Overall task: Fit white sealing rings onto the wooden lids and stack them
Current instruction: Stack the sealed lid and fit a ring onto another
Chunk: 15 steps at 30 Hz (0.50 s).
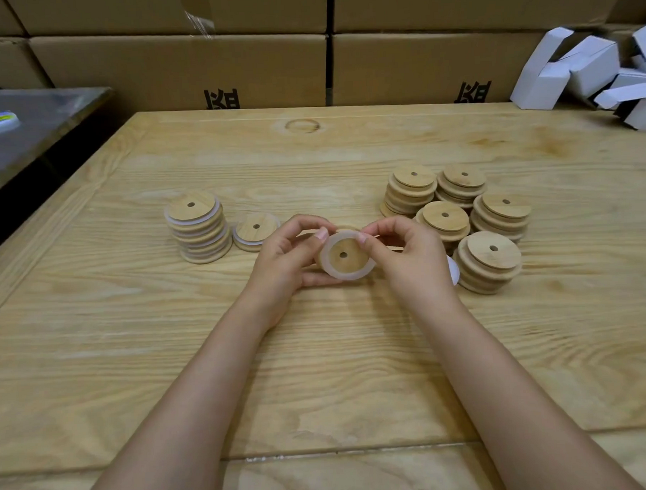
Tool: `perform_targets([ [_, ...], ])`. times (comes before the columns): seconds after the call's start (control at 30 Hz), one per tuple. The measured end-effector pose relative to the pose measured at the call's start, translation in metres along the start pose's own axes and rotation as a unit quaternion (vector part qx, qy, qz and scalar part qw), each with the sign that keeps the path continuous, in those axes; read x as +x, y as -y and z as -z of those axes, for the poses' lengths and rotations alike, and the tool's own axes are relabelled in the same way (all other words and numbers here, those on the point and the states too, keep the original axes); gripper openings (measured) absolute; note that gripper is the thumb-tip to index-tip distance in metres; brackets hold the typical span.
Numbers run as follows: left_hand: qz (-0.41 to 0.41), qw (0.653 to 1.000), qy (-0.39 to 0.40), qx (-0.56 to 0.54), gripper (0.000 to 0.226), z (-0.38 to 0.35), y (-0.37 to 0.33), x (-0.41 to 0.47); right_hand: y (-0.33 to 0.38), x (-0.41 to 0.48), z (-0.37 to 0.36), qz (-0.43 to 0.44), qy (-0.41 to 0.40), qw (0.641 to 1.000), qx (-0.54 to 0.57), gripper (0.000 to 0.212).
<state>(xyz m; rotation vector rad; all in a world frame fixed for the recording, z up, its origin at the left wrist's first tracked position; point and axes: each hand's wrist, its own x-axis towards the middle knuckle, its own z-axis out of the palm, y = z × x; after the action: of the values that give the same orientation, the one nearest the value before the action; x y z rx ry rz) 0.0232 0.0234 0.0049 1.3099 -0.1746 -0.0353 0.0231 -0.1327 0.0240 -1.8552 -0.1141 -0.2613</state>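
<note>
Both hands hold one round wooden lid (346, 256) with a small centre hole, just above the table's middle. A white sealing ring (334, 272) lies around the lid's raised step. My left hand (288, 255) cups the lid from the left and below, thumb on the ring's top edge. My right hand (407, 256) pinches the ring at its upper right. To the left stands a tall stack of ringed lids (198, 228), with a short ringed stack (252, 232) beside it. Several stacks of bare lids (489, 261) stand to the right.
A bit of white ring (453, 270) peeks out behind my right wrist. The wooden table (319, 356) runs to cardboard boxes (180, 69) at the back. White folded cartons (588, 74) lie at the back right. A dark side table (31, 124) stands at the left.
</note>
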Motion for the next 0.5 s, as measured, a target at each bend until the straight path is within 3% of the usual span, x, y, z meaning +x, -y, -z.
perform_targets([
  [0.5,-0.072,0.985,-0.051,0.146,0.013,-0.0049,0.0096,0.0014,-0.0046,0.0019,-0.0012,0.028,0.005,0.999,0.025,0.013],
])
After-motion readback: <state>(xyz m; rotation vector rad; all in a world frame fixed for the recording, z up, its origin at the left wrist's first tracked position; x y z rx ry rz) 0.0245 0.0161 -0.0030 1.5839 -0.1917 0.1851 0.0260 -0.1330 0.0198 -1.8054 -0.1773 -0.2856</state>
